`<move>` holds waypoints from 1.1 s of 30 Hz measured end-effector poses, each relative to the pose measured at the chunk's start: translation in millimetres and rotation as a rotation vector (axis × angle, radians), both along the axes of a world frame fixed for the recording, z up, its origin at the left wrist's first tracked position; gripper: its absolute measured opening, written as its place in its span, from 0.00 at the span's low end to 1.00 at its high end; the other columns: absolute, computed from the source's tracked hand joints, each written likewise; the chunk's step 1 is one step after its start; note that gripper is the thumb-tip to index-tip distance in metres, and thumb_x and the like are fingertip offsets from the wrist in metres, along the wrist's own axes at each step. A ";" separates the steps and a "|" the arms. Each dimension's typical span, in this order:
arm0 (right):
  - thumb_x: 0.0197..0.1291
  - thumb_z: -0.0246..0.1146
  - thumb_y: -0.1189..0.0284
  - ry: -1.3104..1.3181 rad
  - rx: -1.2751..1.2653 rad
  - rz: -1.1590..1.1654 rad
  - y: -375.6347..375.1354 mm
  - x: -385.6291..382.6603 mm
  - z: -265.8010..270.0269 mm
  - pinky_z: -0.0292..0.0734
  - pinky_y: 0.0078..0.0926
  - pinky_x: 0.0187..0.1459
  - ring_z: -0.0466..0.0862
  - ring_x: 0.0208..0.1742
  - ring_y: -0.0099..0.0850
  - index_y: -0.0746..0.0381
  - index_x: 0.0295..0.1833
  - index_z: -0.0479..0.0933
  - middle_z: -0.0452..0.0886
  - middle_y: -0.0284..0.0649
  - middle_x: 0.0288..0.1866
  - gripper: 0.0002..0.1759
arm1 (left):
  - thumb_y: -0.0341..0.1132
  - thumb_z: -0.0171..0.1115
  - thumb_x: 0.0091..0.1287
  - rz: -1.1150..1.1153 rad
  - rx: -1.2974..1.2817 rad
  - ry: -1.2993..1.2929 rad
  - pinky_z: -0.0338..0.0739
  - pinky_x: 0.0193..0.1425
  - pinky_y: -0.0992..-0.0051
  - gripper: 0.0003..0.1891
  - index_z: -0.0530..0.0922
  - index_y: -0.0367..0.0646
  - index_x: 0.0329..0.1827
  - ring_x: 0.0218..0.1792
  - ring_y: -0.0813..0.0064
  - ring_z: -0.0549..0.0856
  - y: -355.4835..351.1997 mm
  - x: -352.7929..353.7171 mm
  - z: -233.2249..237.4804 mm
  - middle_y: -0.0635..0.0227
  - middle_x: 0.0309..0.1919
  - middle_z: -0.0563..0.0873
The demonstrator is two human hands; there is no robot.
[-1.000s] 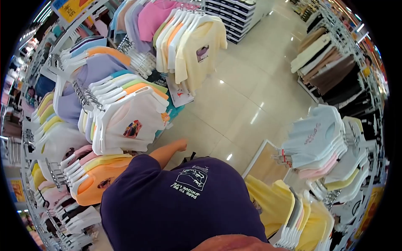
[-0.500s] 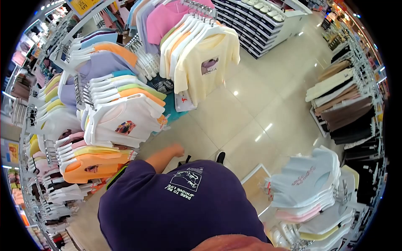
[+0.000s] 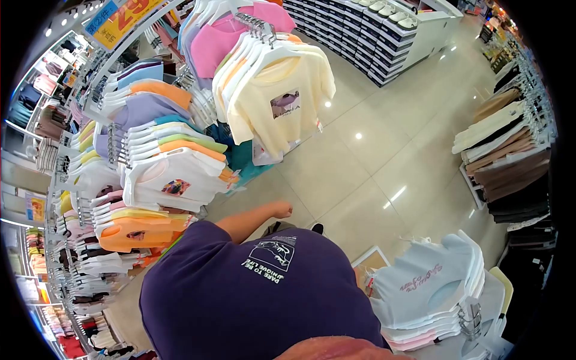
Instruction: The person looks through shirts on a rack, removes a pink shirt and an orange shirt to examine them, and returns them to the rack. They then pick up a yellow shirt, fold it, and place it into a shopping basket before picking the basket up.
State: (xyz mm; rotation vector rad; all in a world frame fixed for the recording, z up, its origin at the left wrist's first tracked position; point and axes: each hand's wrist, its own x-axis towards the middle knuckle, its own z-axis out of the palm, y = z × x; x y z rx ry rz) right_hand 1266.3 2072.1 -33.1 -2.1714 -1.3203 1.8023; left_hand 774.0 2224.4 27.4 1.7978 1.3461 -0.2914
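Note:
My left hand (image 3: pixel 281 210) is stretched forward over the floor in front of my purple shirt (image 3: pixel 252 288). Its fingers are curled into a loose fist, and nothing shows in it. It touches no garment. The nearest clothes are white T-shirts (image 3: pixel 171 180) with a colourful print, hanging to its left, and a cream T-shirt (image 3: pixel 285 99) at the front of a rack beyond it. My right hand is out of sight. Below the left hand, part of a dark shoe (image 3: pixel 317 228) shows past the shirt.
Orange T-shirts (image 3: pixel 141 233) hang low on the left. Pale blue tops (image 3: pixel 426 279) hang close on the right, and dark trousers (image 3: pixel 516 174) farther right. Stacked shoe boxes (image 3: pixel 360 45) stand ahead. Glossy floor tiles (image 3: pixel 354 162) run between the racks.
My left hand has moved right and slightly up in the view, still curled. The view has shifted, showing more of the yellow sign at the upper left.

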 end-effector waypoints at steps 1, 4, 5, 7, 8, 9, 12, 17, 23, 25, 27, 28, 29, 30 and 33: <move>0.67 0.65 0.62 -0.005 -0.006 0.007 0.1 6.1 0.4 0.79 0.30 0.25 0.85 0.25 0.30 0.67 0.46 0.83 0.86 0.42 0.32 0.17 | 0.42 0.63 0.66 -0.004 0.019 -0.007 0.82 0.52 0.54 0.15 0.87 0.43 0.48 0.47 0.50 0.89 3.6 2.1 -2.1 0.53 0.43 0.91; 0.67 0.65 0.62 -0.032 -0.031 0.048 2.9 23.4 2.8 0.79 0.30 0.25 0.85 0.25 0.31 0.67 0.45 0.84 0.86 0.42 0.31 0.17 | 0.41 0.64 0.65 0.039 0.032 -0.015 0.82 0.52 0.54 0.15 0.87 0.41 0.47 0.46 0.49 0.89 4.5 -5.5 -21.5 0.53 0.43 0.91; 0.67 0.65 0.62 -0.039 -0.040 0.069 4.8 27.3 3.7 0.78 0.30 0.25 0.85 0.25 0.31 0.67 0.45 0.84 0.86 0.42 0.31 0.17 | 0.40 0.64 0.64 0.066 0.039 -0.007 0.82 0.51 0.54 0.14 0.88 0.41 0.46 0.45 0.49 0.88 2.5 -9.0 -23.2 0.52 0.42 0.91; 0.67 0.65 0.62 -0.058 -0.050 0.102 13.3 33.9 6.2 0.78 0.30 0.25 0.85 0.25 0.31 0.67 0.44 0.84 0.86 0.43 0.31 0.17 | 0.38 0.64 0.62 0.117 0.055 0.011 0.83 0.49 0.53 0.13 0.88 0.41 0.43 0.43 0.48 0.88 2.8 -16.2 -17.0 0.50 0.41 0.91; 0.67 0.65 0.62 -0.068 -0.055 0.121 20.2 37.0 7.1 0.78 0.30 0.25 0.85 0.25 0.31 0.67 0.44 0.84 0.86 0.43 0.31 0.17 | 0.37 0.64 0.62 0.152 0.064 -0.002 0.83 0.49 0.53 0.12 0.88 0.40 0.42 0.43 0.47 0.88 2.5 -21.6 -13.6 0.50 0.40 0.91; 0.67 0.65 0.62 -0.075 -0.056 0.138 29.8 38.1 9.3 0.78 0.30 0.25 0.85 0.25 0.31 0.67 0.44 0.84 0.85 0.43 0.31 0.17 | 0.37 0.64 0.62 0.187 0.072 -0.016 0.83 0.49 0.53 0.12 0.88 0.40 0.41 0.42 0.47 0.88 -1.4 -29.4 -17.4 0.49 0.40 0.90; 0.67 0.64 0.62 -0.081 -0.041 0.160 75.6 36.3 17.7 0.78 0.30 0.25 0.85 0.25 0.31 0.67 0.43 0.84 0.85 0.43 0.31 0.17 | 0.36 0.64 0.61 0.292 0.078 0.016 0.83 0.48 0.53 0.11 0.89 0.41 0.39 0.42 0.47 0.88 -17.2 -52.2 -31.1 0.49 0.39 0.90; 0.67 0.64 0.62 0.054 -0.008 -0.041 200.7 15.0 -13.8 0.77 0.27 0.23 0.84 0.24 0.29 0.67 0.44 0.83 0.84 0.40 0.29 0.16 | 0.36 0.65 0.61 0.321 -0.001 0.148 0.83 0.49 0.54 0.10 0.90 0.46 0.40 0.43 0.49 0.89 -30.0 -81.2 -43.2 0.51 0.40 0.91; 0.72 0.64 0.63 0.220 0.184 -0.003 373.6 -82.8 40.9 0.78 0.21 0.30 0.84 0.31 0.23 0.66 0.54 0.83 0.86 0.37 0.36 0.17 | 0.35 0.67 0.58 0.425 -0.163 0.186 0.83 0.48 0.56 0.08 0.92 0.51 0.36 0.42 0.51 0.90 3.7 -89.2 -13.2 0.55 0.38 0.92; 0.72 0.64 0.63 0.260 0.274 0.090 416.5 -121.9 73.9 0.78 0.21 0.33 0.84 0.33 0.23 0.66 0.55 0.83 0.86 0.36 0.37 0.18 | 0.34 0.67 0.57 0.419 -0.166 0.158 0.83 0.48 0.56 0.07 0.92 0.52 0.35 0.41 0.52 0.90 20.0 -97.8 -27.6 0.56 0.37 0.92; 0.72 0.64 0.63 0.292 0.353 0.176 453.9 -158.1 98.7 0.79 0.21 0.35 0.84 0.35 0.23 0.66 0.57 0.83 0.86 0.36 0.38 0.18 | 0.34 0.67 0.57 0.452 -0.128 0.110 0.83 0.47 0.56 0.07 0.92 0.52 0.35 0.41 0.52 0.90 45.2 -103.4 -34.7 0.57 0.37 0.92; 0.73 0.64 0.63 0.286 0.399 0.232 471.3 -175.3 113.4 0.79 0.21 0.37 0.84 0.36 0.22 0.66 0.58 0.83 0.86 0.35 0.38 0.19 | 0.34 0.66 0.57 0.468 -0.114 0.088 0.83 0.47 0.56 0.07 0.92 0.52 0.35 0.41 0.52 0.90 55.9 -105.7 -38.3 0.57 0.37 0.92; 0.73 0.64 0.63 0.279 0.442 0.289 486.7 -190.9 126.4 0.79 0.21 0.38 0.84 0.37 0.22 0.67 0.59 0.83 0.86 0.35 0.38 0.19 | 0.33 0.66 0.57 0.495 -0.079 0.074 0.83 0.46 0.57 0.08 0.92 0.51 0.35 0.40 0.54 0.90 67.0 -107.6 -42.2 0.57 0.36 0.92; 0.72 0.64 0.65 0.342 0.484 0.272 499.7 -206.4 136.5 0.79 0.22 0.39 0.84 0.36 0.23 0.68 0.57 0.83 0.86 0.36 0.37 0.18 | 0.32 0.65 0.56 0.524 -0.044 0.060 0.82 0.44 0.58 0.08 0.91 0.49 0.34 0.39 0.55 0.90 80.5 -109.8 -46.0 0.58 0.34 0.92; 0.72 0.65 0.68 0.472 0.588 0.263 539.4 -246.5 170.3 0.79 0.21 0.42 0.84 0.37 0.22 0.68 0.55 0.84 0.87 0.36 0.36 0.15 | 0.33 0.65 0.57 0.568 0.031 0.035 0.83 0.46 0.58 0.08 0.91 0.49 0.34 0.40 0.54 0.90 116.3 -118.5 -42.1 0.57 0.36 0.92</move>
